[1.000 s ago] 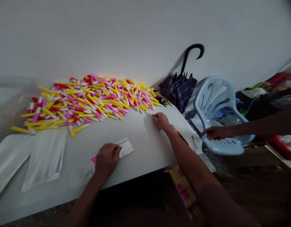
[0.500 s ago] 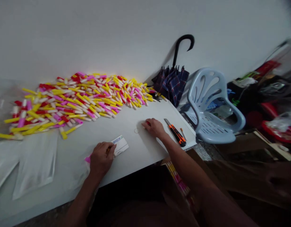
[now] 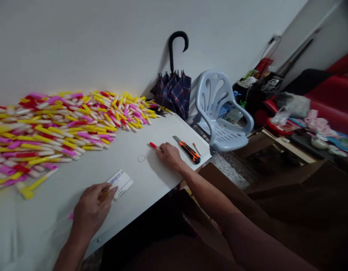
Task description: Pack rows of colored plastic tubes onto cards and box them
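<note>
We look down at a white table point(image 3: 174, 131) running along a white wall, with a long heap of plastic pen-like tubes point(image 3: 63, 131) spread across its far left side, in yellow, pink, red and white, lying at all angles. One yellow-ended tube point(image 3: 28, 193) lies just off the heap's near edge. The person's left hand point(image 3: 92, 209) is curled shut around a thin pale stick point(image 3: 106, 192), and a bit of pink point(image 3: 70, 216) pokes out below the hand; its fingers point(image 3: 112, 192) sit against the corner of a white card point(image 3: 121, 183), whose blue print is too small to read. The right hand point(image 3: 170, 156) lies palm down and open, its fingers reaching toward a red-tipped tube point(image 3: 153, 145) just beside them — we cannot tell whether they touch it, and the hand has hold of nothing we can see. A thin ring point(image 3: 141, 158), perhaps a rubber band, lies between the hands. Beyond the right hand are an orange-and-black utility knife point(image 3: 188, 151), with no readable writing, and a small orange-tipped stick point(image 3: 196, 149). Past the table's end, a folded plaid umbrella point(image 3: 174, 90) leans on the wall beside a pale blue plastic chair point(image 3: 219, 113) — and cardboard point(image 3: 219, 184) sits below the table's edge.
</note>
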Tool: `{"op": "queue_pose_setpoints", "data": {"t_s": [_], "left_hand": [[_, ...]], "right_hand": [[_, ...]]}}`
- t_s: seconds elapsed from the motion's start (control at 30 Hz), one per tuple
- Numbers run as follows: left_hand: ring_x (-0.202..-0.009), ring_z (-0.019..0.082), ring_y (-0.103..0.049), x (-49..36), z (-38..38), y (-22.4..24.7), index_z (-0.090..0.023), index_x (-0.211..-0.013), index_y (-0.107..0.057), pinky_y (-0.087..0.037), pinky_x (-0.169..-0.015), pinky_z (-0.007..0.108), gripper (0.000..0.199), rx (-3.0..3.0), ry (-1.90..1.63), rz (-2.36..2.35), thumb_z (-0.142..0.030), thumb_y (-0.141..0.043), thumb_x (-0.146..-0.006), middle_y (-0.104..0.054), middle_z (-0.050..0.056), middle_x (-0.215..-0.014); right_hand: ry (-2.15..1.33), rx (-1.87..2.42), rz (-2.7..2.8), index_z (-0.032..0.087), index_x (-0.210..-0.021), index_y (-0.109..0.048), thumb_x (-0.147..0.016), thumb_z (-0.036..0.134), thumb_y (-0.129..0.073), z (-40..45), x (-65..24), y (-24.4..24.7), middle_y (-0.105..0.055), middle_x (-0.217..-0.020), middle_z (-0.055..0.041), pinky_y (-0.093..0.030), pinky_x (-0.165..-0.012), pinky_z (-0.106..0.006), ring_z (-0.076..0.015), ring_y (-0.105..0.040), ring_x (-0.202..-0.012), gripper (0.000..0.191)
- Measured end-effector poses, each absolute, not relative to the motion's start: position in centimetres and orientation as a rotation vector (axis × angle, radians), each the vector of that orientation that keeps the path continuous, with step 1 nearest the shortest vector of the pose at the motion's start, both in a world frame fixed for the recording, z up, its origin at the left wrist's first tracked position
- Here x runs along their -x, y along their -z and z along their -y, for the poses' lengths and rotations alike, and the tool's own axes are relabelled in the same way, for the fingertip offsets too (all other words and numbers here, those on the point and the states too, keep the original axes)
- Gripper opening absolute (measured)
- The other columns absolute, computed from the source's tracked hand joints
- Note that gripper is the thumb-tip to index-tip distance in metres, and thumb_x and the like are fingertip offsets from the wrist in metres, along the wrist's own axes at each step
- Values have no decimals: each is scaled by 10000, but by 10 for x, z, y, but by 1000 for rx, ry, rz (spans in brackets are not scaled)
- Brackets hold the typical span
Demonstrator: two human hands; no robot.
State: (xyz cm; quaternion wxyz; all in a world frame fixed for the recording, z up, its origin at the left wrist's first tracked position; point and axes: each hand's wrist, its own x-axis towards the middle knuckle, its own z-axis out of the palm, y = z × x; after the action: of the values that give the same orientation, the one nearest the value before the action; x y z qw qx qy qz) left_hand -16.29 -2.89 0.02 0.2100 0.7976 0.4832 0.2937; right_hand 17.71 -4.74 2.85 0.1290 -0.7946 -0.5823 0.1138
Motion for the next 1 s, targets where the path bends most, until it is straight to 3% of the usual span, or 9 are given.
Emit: {"op": "queue_pose_setpoints", "data": {"t_s": [0.27, 0.37, 0.47, 0.67, 0.87, 1.0], "left_hand": [[-860, 230, -666, 159, 30, -16, -257, -830, -746, -510, -848, 393, 221, -2174, -730, -1306, -390, -612, -944, -739, 23, -856], [-926, 231, -676, 161, 33, -17, -248, -913, -763, -515, -897, 386, 248, -2062, -815, -1338, -457, -634, -951, -757, 35, -943], [-985, 235, -684, 172, 31, -23, -219, -1101, -765, -530, -900, 364, 422, -1768, -970, -1410, -578, -586, -973, -767, 64, -1041], [-758, 163, -650, 212, 18, -41, -130, -1073, -769, -510, -708, 278, 666, -1233, -1486, -1431, -724, -485, -970, -730, 78, -855], [-717, 149, -633, 229, 21, -47, -140, -1022, -769, -496, -674, 266, 631, -1159, -1560, -1451, -716, -518, -956, -716, 63, -812], [-773, 171, -638, 214, 29, -51, -173, -1035, -771, -519, -743, 297, 500, -1435, -1321, -1513, -640, -630, -924, -732, 50, -877]], "right_hand": [[-281, 2026, 1603, 188, -985, -754, -999, 410, -585, 60, -180, -12, -727, -954, -89, -427, -722, -305, -202, -637, -798, 279], [-293, 1922, 1572, 184, -941, -757, -979, 432, -601, 66, -179, -8, -720, -894, -87, -448, -718, -308, -198, -630, -758, 295], [-271, 1855, 1552, 171, -936, -757, -963, 434, -604, 71, -179, -6, -716, -871, -92, -462, -711, -314, -200, -635, -746, 306], [-272, 1875, 1550, 167, -940, -769, -941, 523, -599, 71, -179, -5, -710, -861, -98, -479, -730, -350, -212, -637, -741, 395], [-309, 1879, 1579, 171, -928, -780, -924, 539, -619, 72, -179, -6, -714, -867, -99, -493, -740, -368, -217, -644, -737, 401], [-366, 1816, 1585, 180, -907, -779, -914, 586, -639, 75, -176, -10, -714, -816, -81, -497, -715, -358, -209, -639, -702, 429]]}}
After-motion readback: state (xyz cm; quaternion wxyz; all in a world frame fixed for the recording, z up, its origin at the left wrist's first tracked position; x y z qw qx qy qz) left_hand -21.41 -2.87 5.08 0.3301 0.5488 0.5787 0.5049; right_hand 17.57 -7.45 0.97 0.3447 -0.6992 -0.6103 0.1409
